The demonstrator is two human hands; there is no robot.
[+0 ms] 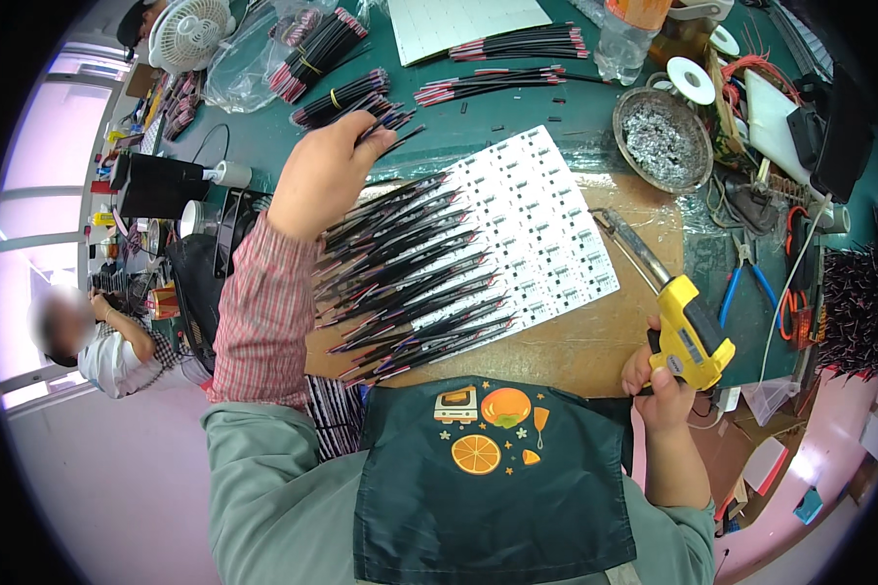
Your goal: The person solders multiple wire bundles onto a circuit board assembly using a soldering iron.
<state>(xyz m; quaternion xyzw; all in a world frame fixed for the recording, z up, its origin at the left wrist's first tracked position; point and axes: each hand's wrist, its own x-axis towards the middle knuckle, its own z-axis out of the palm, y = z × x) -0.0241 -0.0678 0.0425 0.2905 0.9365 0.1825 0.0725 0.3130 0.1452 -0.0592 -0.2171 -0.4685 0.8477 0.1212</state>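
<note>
My right hand (661, 385) is wrapped round the handle of a yellow soldering gun (691, 331). Its metal tip points up and left, beside the corner of a white sheet of small circuit boards (546, 219). Many black wires with red ends (410, 263) lie in slanting rows over the left part of that sheet. My left hand (327, 171) is above the sheet's upper left, at a bundle of black wires (376, 100). Its fingers are pinched together, and a black wire (406, 139) sticks out past them; part of their grip is hidden.
Tied wire bundles (312, 58) and loose wires (502, 83) lie at the back. A round dish of grey scraps (661, 141) stands right of the sheet, with blue-handled pliers (746, 273) nearer. A fan (190, 34) is at far left. Another person (117, 351) sits at left.
</note>
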